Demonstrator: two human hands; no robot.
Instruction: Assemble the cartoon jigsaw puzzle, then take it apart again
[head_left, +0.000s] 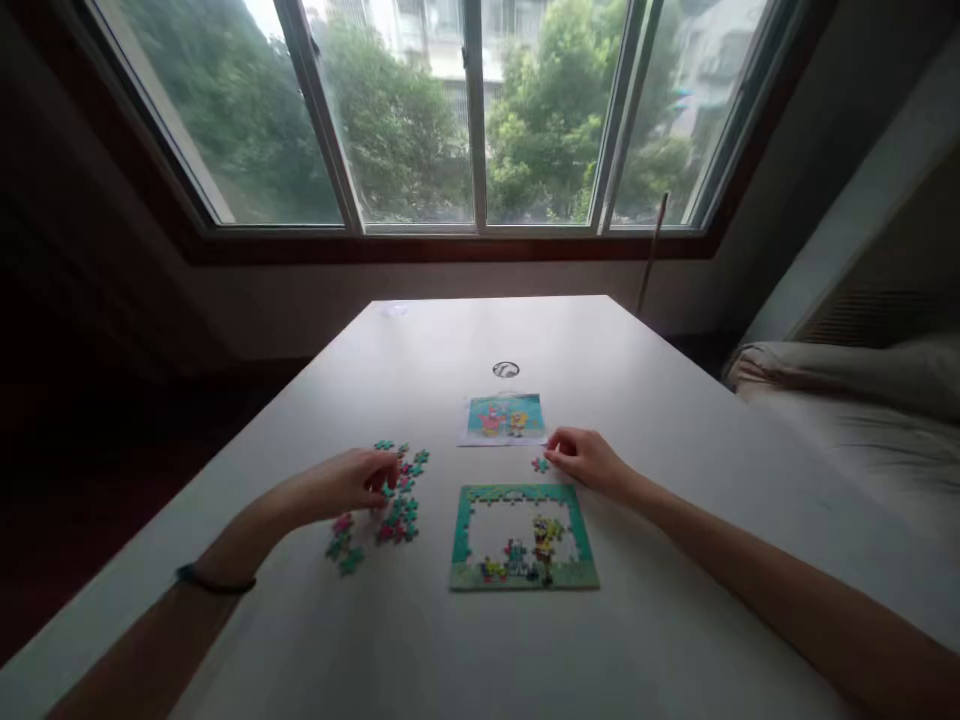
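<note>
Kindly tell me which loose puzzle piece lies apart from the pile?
The single piece beside the right hand; the pile lies by the left hand.

Near edge: the desk (420, 650) lay bare between the forearms, wide room to pass.
Centre: the puzzle frame (523, 538) lay flat, with open lanes on both sides.
Left: scattered loose pieces (401, 515) crowded the path beside the left hand (352, 483).
Right: one piece (540, 464) lay at the right hand (589, 458); beyond it the desk was open.
Far: the reference picture (504, 418) and a small ring (506, 370) lay flat, low obstacles.
</note>
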